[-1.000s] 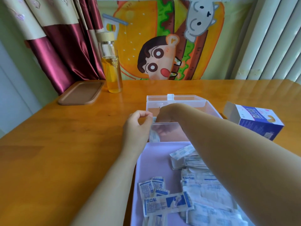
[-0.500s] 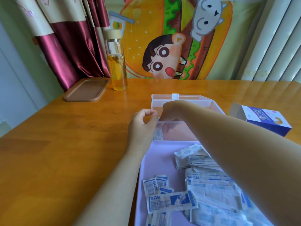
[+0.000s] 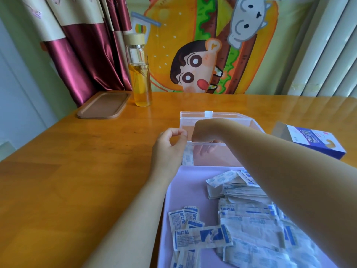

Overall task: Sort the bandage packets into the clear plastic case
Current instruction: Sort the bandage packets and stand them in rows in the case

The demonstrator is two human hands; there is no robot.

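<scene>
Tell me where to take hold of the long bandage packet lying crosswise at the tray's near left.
Probably pinch the long packet at its left end, coming from above and the left. It lies flat on top of smaller packets. That end is clear, while its right end butts against the big pile.

1 case (image 3: 228,115), 1 btl (image 3: 140,78), 1 box (image 3: 313,142), many pkts (image 3: 251,225)

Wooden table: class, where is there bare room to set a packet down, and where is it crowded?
Free: the wooden table left of the left hand, up to the brown oblong lid; the lilac tray's far-left strip. Crowded: the white-and-blue bandage packets, and round the clear plastic case.
</scene>
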